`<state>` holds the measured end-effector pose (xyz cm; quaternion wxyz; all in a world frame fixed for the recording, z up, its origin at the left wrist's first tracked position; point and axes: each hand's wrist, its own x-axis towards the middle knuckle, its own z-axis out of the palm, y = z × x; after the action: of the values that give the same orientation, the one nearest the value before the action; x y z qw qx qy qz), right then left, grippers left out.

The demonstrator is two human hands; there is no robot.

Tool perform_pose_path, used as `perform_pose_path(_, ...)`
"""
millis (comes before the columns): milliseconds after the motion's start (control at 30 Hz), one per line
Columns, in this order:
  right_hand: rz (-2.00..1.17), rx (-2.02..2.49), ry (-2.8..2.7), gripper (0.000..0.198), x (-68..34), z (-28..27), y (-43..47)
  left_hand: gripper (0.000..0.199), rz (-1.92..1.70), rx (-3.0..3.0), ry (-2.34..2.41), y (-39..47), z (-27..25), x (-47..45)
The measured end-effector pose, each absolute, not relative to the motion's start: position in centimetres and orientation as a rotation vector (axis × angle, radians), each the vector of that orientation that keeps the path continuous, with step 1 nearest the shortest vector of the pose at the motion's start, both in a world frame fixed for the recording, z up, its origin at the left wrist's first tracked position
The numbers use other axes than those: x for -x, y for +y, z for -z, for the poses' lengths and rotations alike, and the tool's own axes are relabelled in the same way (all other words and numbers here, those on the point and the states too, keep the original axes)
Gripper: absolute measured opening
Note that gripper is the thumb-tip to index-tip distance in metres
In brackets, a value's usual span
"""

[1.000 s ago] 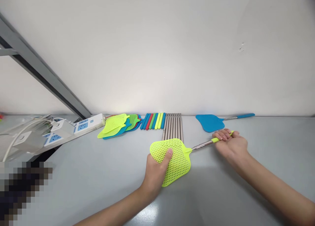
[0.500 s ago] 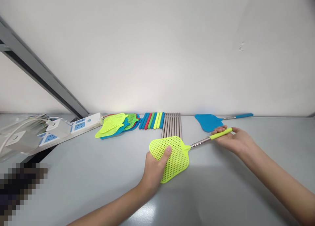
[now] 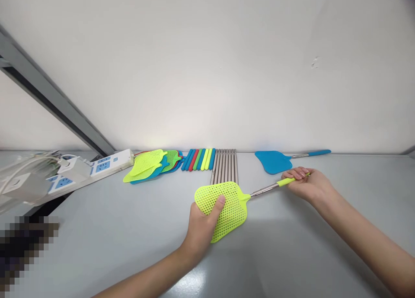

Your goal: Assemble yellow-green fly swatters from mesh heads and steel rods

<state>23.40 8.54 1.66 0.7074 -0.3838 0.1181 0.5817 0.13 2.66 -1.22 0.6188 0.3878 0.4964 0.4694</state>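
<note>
A yellow-green fly swatter (image 3: 231,213) is held above the grey table, its metal rod running to the right into a yellow-green grip. My left hand (image 3: 202,220) clasps the perforated head, thumb on top and the other fingers hidden beneath it. Around the grip, my right hand (image 3: 301,183) has its fingers curled. Just behind the head lies a row of metal rods (image 3: 225,166), partly covered by it. Several coloured grips (image 3: 198,159) lie side by side to their left. A blue fly swatter (image 3: 274,161) rests beyond my right hand, near the wall.
Loose swatter heads (image 3: 147,166) in yellow, blue, green and red overlap at the back left. A white power strip (image 3: 115,161) with plugged-in adapters and cables sits farther left, beside a grey metal post (image 3: 65,97). The wall (image 3: 207,73) borders the table (image 3: 292,254) at the back.
My right hand's fingers have closed over the grip, where before they were opened out beneath it. The left hand keeps its hold on the swatter head. The view has shifted slightly.
</note>
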Motion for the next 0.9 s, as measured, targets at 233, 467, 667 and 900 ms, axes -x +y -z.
perform_pose_path(233,-1.231,0.779,0.162,0.022,-22.8,-1.9,7.9,0.037,-1.1,-0.858,1.183,2.6,1.3,-0.1)
perform_pose_path(467,-1.213,0.695,0.074,0.024,-22.2,-2.3,7.2,0.041,-1.121,-0.801,1.187,2.6,1.1,0.0)
perform_pose_path(667,-1.22,0.639,0.057,0.025,-21.9,-2.7,6.9,0.042,-1.102,-0.778,1.151,2.5,1.2,0.1)
perform_pose_path(900,-1.267,0.609,0.062,0.026,-21.5,-2.1,6.9,0.043,-1.085,-0.71,1.068,2.4,1.0,0.0)
